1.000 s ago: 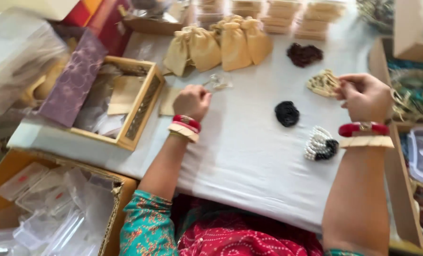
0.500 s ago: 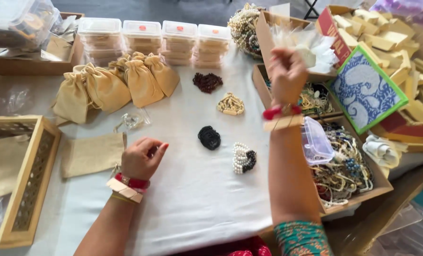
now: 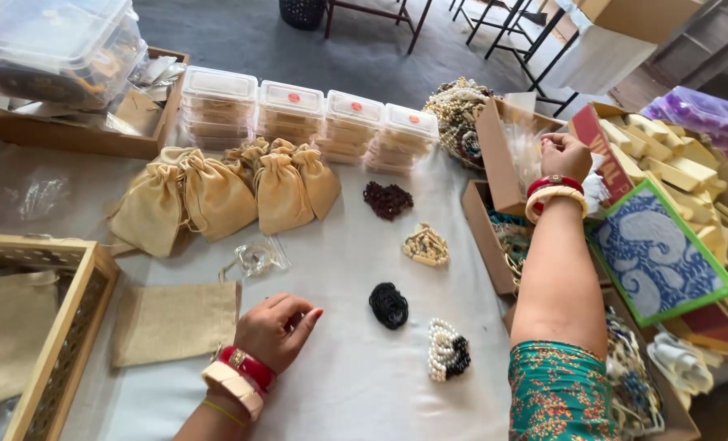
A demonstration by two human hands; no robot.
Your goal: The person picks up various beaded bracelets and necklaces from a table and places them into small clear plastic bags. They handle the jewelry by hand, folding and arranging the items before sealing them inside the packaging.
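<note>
From the head camera, my right hand (image 3: pixel 566 155) is stretched out over the open cardboard box (image 3: pixel 494 159) at the far right of the table, fingers curled shut into the bunch of thin clear plastic sleeves (image 3: pixel 527 151) standing in it. Whether I have pinched one sleeve or only touch the bunch, I cannot tell; my knuckles hide the tips. These sleeves look almost weightless, limp and slippery, so I judge they are best taken by a top edge between thumb and forefinger, one at a time, as they cling together.

My left hand (image 3: pixel 278 331) rests on the white tablecloth (image 3: pixel 356 384), fingers loosely curled with nothing visible in them. A flat beige cloth pouch (image 3: pixel 174 322) lies just beside it to the left, soft and easy to lift by its mouth. A black bead bracelet (image 3: pixel 389 305) and a white-and-black bead bracelet (image 3: pixel 447 349) lie to its right, between my two arms, near but not touching either hand.
</note>
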